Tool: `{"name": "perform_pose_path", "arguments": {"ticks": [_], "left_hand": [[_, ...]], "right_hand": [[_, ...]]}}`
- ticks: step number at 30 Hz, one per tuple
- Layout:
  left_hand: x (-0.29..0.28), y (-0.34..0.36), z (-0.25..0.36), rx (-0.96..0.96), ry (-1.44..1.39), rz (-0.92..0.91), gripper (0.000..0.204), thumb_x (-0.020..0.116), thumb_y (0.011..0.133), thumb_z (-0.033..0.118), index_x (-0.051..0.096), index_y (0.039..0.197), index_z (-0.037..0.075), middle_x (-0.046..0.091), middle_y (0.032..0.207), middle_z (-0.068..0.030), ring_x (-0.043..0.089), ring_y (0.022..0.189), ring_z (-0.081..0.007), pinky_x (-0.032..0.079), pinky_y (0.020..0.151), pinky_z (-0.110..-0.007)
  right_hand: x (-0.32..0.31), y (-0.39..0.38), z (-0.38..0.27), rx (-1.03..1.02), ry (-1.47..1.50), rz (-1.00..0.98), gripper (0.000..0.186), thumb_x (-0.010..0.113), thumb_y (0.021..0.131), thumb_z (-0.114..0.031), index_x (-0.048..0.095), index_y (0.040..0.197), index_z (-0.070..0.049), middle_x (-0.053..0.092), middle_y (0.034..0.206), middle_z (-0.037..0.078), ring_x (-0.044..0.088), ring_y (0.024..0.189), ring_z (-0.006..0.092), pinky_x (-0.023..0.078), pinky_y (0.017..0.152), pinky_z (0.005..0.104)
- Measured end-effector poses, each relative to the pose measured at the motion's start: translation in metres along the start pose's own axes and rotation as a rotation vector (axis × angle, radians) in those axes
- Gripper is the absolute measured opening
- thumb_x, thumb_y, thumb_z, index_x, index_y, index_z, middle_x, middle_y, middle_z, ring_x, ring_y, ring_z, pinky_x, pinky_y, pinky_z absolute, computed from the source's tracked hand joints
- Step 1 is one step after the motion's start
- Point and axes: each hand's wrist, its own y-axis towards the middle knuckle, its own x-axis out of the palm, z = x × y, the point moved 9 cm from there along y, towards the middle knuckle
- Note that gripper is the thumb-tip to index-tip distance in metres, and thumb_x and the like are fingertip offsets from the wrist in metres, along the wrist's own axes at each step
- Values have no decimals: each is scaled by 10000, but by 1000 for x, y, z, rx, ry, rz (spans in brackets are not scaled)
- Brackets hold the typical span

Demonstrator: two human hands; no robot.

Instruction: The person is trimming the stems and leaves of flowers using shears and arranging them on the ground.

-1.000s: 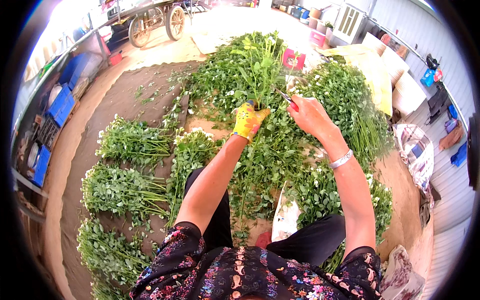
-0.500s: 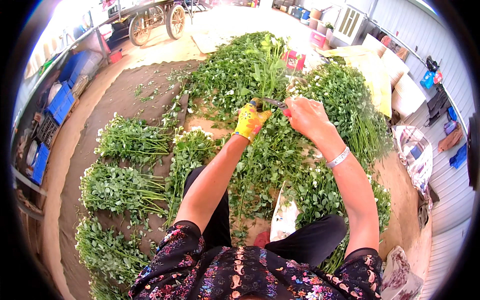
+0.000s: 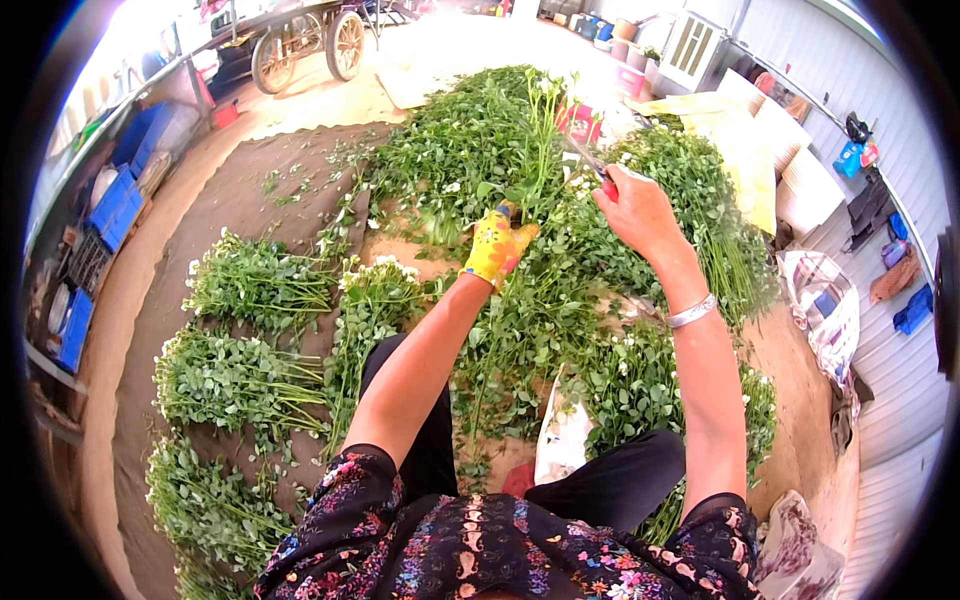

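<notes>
My left hand (image 3: pixel 500 243), in a yellow flowered glove, grips the lower part of a small upright bunch of leafy green stems (image 3: pixel 542 135) with pale buds at the top. Just right of the bunch, my right hand (image 3: pixel 640 210) is closed on red-handled shears (image 3: pixel 590 157), whose blades point up-left toward the stems. A large loose heap of cut leafy stems (image 3: pixel 460 130) surrounds both hands. Separate bundles of white-flowered stems (image 3: pixel 240 380) lie in a column on a brown cloth (image 3: pixel 225 195) at the left.
Blue crates (image 3: pixel 118 205) line the left side. A wheeled cart (image 3: pixel 342 45) stands at the back left. Pink crates (image 3: pixel 628 82), pots and rolled pale material (image 3: pixel 795 190) are at the back and right. A bundled checked cloth (image 3: pixel 820 310) lies by the right wall.
The shears went down and left across the stems half a second ago and are now back up to the right. The leafy bunch in my left hand shows fewer side leaves.
</notes>
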Motion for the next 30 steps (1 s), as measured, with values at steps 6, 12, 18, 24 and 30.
{"name": "perform_pose_path", "arguments": {"ticks": [6, 12, 18, 24, 30], "left_hand": [[-1, 9, -20, 54, 53, 4, 344, 683, 806, 103, 585, 1111, -23, 661, 942, -80, 595, 812, -142, 479, 736, -294], [5, 3, -11, 42, 30, -15, 441, 676, 809, 96, 538, 1218, 10, 647, 1024, -85, 595, 860, -160, 479, 775, -303], [18, 2, -10, 80, 61, 10, 536, 700, 775, 135, 518, 1263, 10, 621, 1068, -175, 609, 911, -287, 485, 780, -370], [27, -2, -8, 201, 230, 17, 479, 684, 816, 128, 528, 1250, 0, 564, 1179, -140, 586, 945, -221, 486, 790, -325], [15, 5, -26, 168, 162, 72, 411, 676, 834, 136, 566, 1208, 8, 629, 968, -79, 570, 859, -159, 467, 756, -297]], "right_hand": [[5, 7, -9, -37, -40, 22, 193, 542, 886, -226, 557, 933, -39, 637, 825, 192, 627, 766, 384, 500, 674, 476], [-13, -1, -11, -86, -151, 121, 183, 579, 867, -223, 570, 922, -48, 645, 778, 165, 644, 726, 352, 519, 633, 455], [-39, 6, -26, -196, -433, 158, 141, 586, 825, -157, 578, 869, -24, 638, 754, 159, 648, 695, 339, 519, 579, 429], [-32, 22, -17, -244, -535, 9, 72, 576, 760, -71, 639, 781, -43, 633, 724, 182, 645, 673, 341, 511, 586, 436], [-47, 6, -16, -178, -374, 52, 124, 564, 838, -150, 597, 849, -31, 632, 730, 174, 629, 709, 358, 494, 618, 471]]}}
